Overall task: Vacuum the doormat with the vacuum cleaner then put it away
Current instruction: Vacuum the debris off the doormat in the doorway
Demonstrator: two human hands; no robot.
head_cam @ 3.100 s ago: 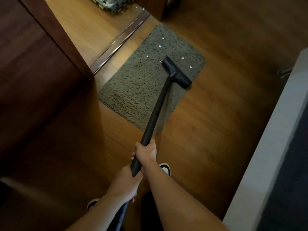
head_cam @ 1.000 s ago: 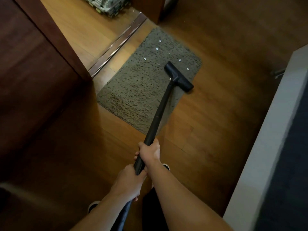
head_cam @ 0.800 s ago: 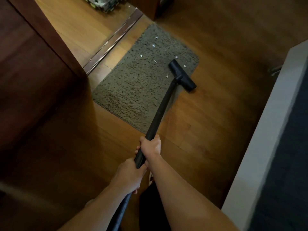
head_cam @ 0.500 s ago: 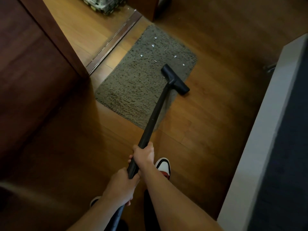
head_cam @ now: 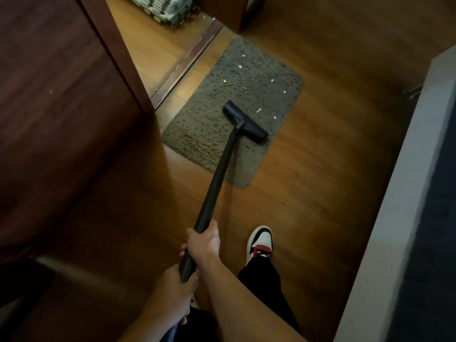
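A grey shaggy doormat [head_cam: 217, 122] lies on the wooden floor by a doorway. Several small white scraps [head_cam: 259, 90] are scattered over its far half. The vacuum cleaner's black floor head [head_cam: 245, 122] rests on the mat's middle, near its right side. Its black tube [head_cam: 217, 183] slants down toward me. My right hand [head_cam: 204, 244] grips the tube higher up. My left hand [head_cam: 172, 294] holds it just below. The vacuum's body is out of view.
A dark wooden door [head_cam: 56, 99] stands open at the left. A metal threshold strip [head_cam: 187, 60] runs past the mat's far left edge. A white and dark furniture edge [head_cam: 404, 193] lines the right. My right shoe [head_cam: 260, 243] stands on the floor.
The floor head has been pulled back toward me along the mat, from near the scraps to the mat's middle. My hands drew back with the tube and my right shoe came into view.
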